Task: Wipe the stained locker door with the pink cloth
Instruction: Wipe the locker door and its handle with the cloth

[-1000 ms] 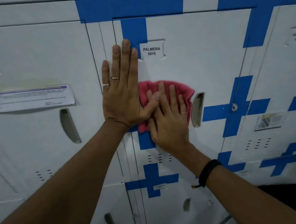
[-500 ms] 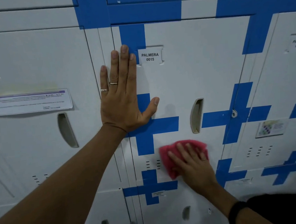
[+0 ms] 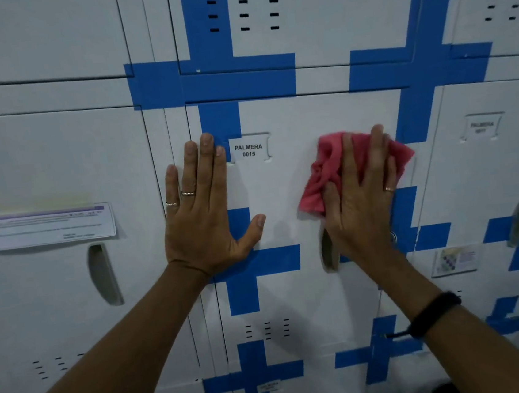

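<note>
The white locker door [image 3: 286, 187] labelled PALMERA 0015 fills the middle of the head view, crossed by blue tape. My left hand [image 3: 203, 211] lies flat on the door's left edge, fingers spread and pointing up, holding nothing. My right hand [image 3: 361, 198] presses the pink cloth [image 3: 321, 170] against the upper right part of the door, just above the recessed handle [image 3: 328, 253]. The cloth sticks out to the left and upper right of my fingers. No stain is plain to see on the door.
Other white lockers with blue tape crosses stand on every side. A paper notice [image 3: 40, 227] is stuck on the left locker above its handle [image 3: 103, 273]. A sticker [image 3: 455, 260] sits on the right locker. A black band [image 3: 434, 314] is on my right wrist.
My right hand has carried the pink cloth from low on the door, below the handle, up to the upper right. My left hand has stayed flat in place. The view has tilted upward.
</note>
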### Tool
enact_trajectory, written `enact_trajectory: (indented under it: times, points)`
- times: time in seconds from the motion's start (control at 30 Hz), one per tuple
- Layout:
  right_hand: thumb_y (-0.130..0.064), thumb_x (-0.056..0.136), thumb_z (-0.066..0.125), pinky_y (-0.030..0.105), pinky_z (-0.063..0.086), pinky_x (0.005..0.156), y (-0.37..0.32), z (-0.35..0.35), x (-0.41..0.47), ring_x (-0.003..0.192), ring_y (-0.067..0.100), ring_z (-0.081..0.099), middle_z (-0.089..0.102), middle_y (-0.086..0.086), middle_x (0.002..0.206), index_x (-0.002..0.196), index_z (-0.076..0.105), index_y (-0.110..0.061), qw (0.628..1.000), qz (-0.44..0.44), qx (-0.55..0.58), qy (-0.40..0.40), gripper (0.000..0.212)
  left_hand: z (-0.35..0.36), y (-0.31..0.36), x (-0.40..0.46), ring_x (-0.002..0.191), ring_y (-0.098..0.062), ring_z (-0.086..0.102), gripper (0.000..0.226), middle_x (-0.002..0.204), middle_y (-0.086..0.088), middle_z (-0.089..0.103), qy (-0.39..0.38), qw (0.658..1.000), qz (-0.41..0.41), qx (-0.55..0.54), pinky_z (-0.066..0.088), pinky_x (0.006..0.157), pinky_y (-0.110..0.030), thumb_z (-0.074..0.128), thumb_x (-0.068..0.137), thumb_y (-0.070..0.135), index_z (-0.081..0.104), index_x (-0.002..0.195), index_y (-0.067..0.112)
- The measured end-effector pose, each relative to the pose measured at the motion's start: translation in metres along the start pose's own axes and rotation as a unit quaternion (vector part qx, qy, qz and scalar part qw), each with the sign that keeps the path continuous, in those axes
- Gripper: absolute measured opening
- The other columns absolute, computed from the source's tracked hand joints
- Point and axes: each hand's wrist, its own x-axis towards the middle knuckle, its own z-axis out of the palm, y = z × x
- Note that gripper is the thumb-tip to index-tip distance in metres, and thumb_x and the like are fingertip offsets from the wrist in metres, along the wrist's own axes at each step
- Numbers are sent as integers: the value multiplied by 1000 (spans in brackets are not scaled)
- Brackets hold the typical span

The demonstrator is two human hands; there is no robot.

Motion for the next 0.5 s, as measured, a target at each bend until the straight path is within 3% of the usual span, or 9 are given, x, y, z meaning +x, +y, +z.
enact_trajectory:
  times: [0.1, 0.17, 0.33, 0.5]
  points:
    - [-40, 107, 45, 57, 16, 128, -12, -3, 44, 157, 38, 11, 20, 25, 164, 160, 29, -10, 992, 69, 67, 87, 62, 0, -1, 2, 166, -35, 10, 107, 178, -16, 12, -2, 1000, 0, 1, -1, 136, -50, 43, 94, 74, 15, 169, 3]
    - [-39, 108, 46, 60, 23, 124, -15, -1, 49, 153, 40, 22, 28, 22, 162, 158, 35, -10, 993, 64, 53, 87, 59, 0, -1, 2, 166, -36, 10, 107, 178, -16, 12, -3, 1000, -1, -2, -1, 136, -50, 43, 94, 74, 15, 169, 4]
    - [-34, 110, 39, 58, 4, 129, -11, 9, -24, 160, 38, 3, 12, 18, 171, 163, 20, -7, 999, 40, 11, 1, 63, 0, -1, 2, 166, -37, 13, 105, 178, -17, 13, 3, 1000, 3, 2, 0, 136, -50, 39, 95, 75, 16, 168, 2]
    - [-35, 107, 37, 55, 0, 129, -14, 26, -122, 161, 34, -6, -8, 9, 174, 165, 5, -11, 996, 52, 1, -76, 70, 0, -1, 2, 165, -39, 16, 105, 177, -20, 18, 9, 1000, 4, 5, 1, 136, -50, 43, 95, 73, 19, 168, 1]
